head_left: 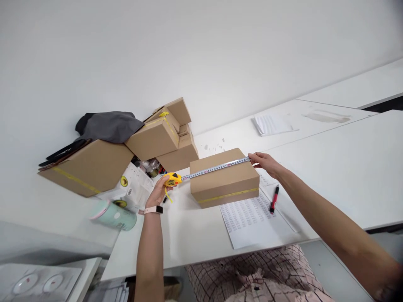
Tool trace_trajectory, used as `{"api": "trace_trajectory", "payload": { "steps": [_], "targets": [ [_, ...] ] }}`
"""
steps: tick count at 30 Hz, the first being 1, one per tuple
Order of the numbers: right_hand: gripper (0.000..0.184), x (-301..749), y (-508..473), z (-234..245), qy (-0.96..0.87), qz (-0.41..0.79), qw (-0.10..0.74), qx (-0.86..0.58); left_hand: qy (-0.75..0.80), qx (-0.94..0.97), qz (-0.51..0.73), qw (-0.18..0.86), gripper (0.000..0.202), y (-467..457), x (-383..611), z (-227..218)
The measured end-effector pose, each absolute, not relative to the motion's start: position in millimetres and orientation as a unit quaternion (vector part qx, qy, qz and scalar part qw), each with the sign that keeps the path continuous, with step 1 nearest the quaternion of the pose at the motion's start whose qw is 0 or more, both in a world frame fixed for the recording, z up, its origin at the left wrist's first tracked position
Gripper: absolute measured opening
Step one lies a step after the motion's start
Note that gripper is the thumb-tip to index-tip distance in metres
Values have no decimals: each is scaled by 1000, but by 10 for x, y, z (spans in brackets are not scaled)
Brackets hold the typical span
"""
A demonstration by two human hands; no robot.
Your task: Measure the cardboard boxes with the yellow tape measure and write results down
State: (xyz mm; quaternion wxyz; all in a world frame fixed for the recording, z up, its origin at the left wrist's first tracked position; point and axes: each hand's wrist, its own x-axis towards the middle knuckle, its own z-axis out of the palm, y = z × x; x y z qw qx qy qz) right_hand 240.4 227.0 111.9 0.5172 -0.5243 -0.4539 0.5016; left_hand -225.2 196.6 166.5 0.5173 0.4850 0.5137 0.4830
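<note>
Left hand point(155, 193), left of centre — fingers closed round yellow tape measure point(171, 179). Carton point(224, 179), centre frame; silver blade point(217, 167) across its top. Right hand point(265, 163), right of centre — fingertips pinching blade's end. Blade best kept taut, flat, parallel to carton's long edge.

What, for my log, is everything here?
Desk: 1+, white, beneath
Near box: 1, brown, centre
Tape measure: 1, yellow, across near box
Other boxes: 4+, brown, left
Cloth: 1, grey, on boxes
Avocado packaging: uncountable, white, left
Small items: uncountable, mixed, left
Tumbler: 1, mint, left
Sheets: 2+, white, by near box
Marker: 1, red/black, on sheets
Paper stack: 1, white, far
Panel: 1, white, lower left
Wall: 1, white, behind
Garment: 1, pink, bottom
Wristband: 1, pink/black, left wrist
Left hand: 1, bare, holding case
Right hand: 1, bare, tape's end
</note>
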Motion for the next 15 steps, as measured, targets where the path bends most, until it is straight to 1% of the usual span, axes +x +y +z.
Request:
{"api": "trace_trajectory", "payload": {
  "steps": [3, 6, 10, 12, 15],
  "targets": [
    [55, 2346, 2300, 1157, -515, 449, 493, -539, 496, 487, 473, 542, 56, 1997, -2137, 1623],
    [47, 2337, 2345, 1175, -549, 401, 473, -561, 474, 489, 466, 565, 53, 2041, -1988, 1592],
    [38, 2346, 2356, 1162, -542, 387, 454, -592, 457, 483, 473, 578, 53, 2041, -1889, 1544],
    [39, 2341, 2333, 1191, -543, 379, 429, -615, 456, 481, 472, 581, 53, 2017, -1876, 1526],
    [44, 2312, 2299, 1301, -568, 312, 354, -674, 461, 482, 474, 574, 52, 1995, -1863, 1537]
  ]
}}
